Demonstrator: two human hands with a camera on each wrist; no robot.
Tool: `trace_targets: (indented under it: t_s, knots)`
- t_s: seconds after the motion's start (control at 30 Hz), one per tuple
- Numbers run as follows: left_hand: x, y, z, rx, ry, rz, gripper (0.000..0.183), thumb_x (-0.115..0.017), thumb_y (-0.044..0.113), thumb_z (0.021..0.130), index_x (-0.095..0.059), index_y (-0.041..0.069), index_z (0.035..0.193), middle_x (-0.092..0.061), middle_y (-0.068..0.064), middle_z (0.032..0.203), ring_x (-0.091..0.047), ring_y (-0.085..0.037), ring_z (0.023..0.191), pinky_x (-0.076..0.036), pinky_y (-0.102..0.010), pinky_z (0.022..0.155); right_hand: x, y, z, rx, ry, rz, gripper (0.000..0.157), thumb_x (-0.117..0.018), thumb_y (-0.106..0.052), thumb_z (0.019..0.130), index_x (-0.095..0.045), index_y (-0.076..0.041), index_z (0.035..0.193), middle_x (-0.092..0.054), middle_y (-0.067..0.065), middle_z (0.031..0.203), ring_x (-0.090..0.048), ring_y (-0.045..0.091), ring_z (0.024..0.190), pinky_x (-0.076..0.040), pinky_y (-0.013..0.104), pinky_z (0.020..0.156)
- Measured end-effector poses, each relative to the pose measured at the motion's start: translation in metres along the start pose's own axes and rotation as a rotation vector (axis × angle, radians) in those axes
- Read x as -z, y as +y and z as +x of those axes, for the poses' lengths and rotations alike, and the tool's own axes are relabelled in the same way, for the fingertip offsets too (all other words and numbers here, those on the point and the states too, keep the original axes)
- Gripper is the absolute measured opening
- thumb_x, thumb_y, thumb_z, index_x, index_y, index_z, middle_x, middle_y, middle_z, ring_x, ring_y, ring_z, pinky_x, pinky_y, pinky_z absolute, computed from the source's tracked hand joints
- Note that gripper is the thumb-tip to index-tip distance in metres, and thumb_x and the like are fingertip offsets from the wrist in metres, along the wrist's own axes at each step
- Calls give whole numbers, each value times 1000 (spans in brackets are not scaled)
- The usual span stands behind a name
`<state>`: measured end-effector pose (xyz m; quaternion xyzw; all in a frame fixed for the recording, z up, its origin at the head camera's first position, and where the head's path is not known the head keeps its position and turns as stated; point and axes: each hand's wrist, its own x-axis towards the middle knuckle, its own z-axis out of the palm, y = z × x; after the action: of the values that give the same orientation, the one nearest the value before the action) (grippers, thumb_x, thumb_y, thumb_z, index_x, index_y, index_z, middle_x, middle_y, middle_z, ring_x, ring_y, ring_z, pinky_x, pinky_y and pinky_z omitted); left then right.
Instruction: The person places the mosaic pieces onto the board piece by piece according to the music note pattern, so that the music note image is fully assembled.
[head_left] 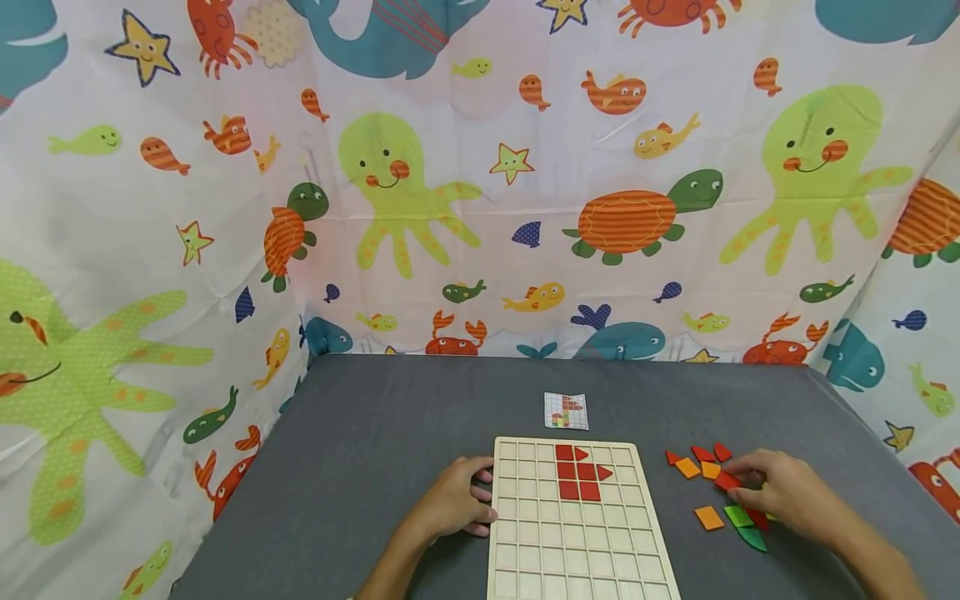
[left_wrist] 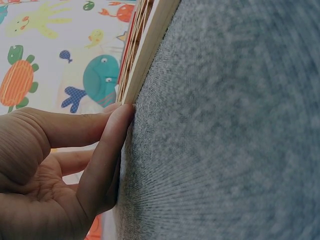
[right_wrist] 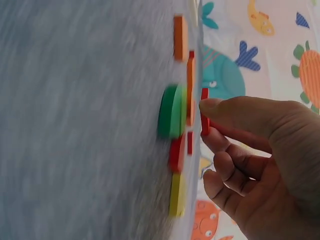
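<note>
A pale wooden grid board (head_left: 551,533) lies on the grey table, its upper cells holding several red square tiles (head_left: 566,470) and two red pointed tiles (head_left: 604,472). Along the board's left edge rests my left hand (head_left: 452,498), thumb and fingers spread apart with their tips at the side. The left wrist view has those fingertips against the wooden rim (left_wrist: 146,52). My right hand (head_left: 783,492) pinches a red square tile (right_wrist: 205,111) between thumb and fingers, held above the loose tiles right of the board.
Loose tiles lie under and around my right hand: orange diamonds (head_left: 708,518), small red pieces (head_left: 722,452), a light green tile (head_left: 738,516), a dark green rounded one (head_left: 752,538) and a yellow one (right_wrist: 177,195). A small printed pattern card (head_left: 566,412) lies beyond the board. Patterned cloth (head_left: 450,250) surrounds the table.
</note>
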<state>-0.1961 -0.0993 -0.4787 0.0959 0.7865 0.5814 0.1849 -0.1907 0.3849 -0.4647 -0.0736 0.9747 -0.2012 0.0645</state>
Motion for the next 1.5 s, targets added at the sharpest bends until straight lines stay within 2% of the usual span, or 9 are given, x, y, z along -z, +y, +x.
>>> trace_targets:
  t_s: [0.13, 0.33, 0.53, 0.7, 0.87, 1.07, 1.3, 1.5]
  knots:
    - [0, 0, 0, 3, 0, -4, 77, -76, -21, 79, -51, -6, 150, -54, -16, 124, -65, -25, 98, -68, -38, 60, -3, -16, 2, 41, 22, 21, 32, -86, -28, 89, -79, -8, 112, -71, 4, 106, -60, 17, 89, -56, 34, 72]
    - [1, 0, 0, 6, 0, -29, 78, -76, -21, 78, -51, -6, 150, -54, -18, 125, -64, -26, 99, -68, -38, 61, -12, -40, 7, 120, 51, 57, 30, -86, -29, 89, -79, -12, 112, -66, -3, 98, -54, 12, 84, -49, 27, 66]
    - [1, -2, -1, 16, 1, -22, 79, -77, -21, 78, -51, -5, 151, -54, -17, 126, -64, -26, 99, -68, -37, 61, -21, -63, 12, 195, 68, 104, 26, -87, -29, 88, -79, -16, 109, -67, -8, 99, -56, 10, 86, -52, 26, 69]
    - [1, -2, 0, 21, 0, -11, 78, -77, -20, 79, -51, -4, 151, -54, -16, 125, -65, -25, 98, -68, -38, 61, -26, -80, 18, 218, 54, 158, 24, -86, -31, 89, -80, -20, 109, -66, -10, 98, -53, 12, 89, -51, 26, 70]
    - [0, -2, 1, 16, -3, -10, 79, -78, -20, 79, -51, -4, 151, -54, -16, 124, -65, -25, 97, -68, -38, 61, -31, -95, 25, 224, 30, 192, 26, -87, -30, 88, -80, -18, 110, -66, -9, 100, -53, 11, 89, -51, 26, 71]
    - [0, -2, 1, 16, -1, -3, 79, -78, -20, 78, -52, -4, 151, -54, -16, 124, -65, -25, 98, -68, -37, 60, -37, -108, 32, 272, 18, 198, 25, -86, -26, 88, -79, -16, 110, -66, -8, 100, -54, 14, 88, -50, 26, 69]
    - [0, -1, 0, 13, -2, 3, 79, -77, -21, 78, -51, -5, 151, -55, -16, 124, -65, -25, 98, -68, -37, 60, -45, -113, 37, 263, -20, 217, 24, -86, -20, 85, -79, -17, 108, -63, -6, 94, -53, 14, 84, -47, 24, 64]
    - [0, 0, 1, 12, -4, 3, 79, -78, -21, 78, -51, -5, 151, -55, -16, 124, -65, -26, 99, -68, -38, 60, -48, -114, 35, 268, -60, 236, 27, -88, -24, 86, -79, -17, 110, -65, -7, 98, -55, 12, 87, -50, 25, 67]
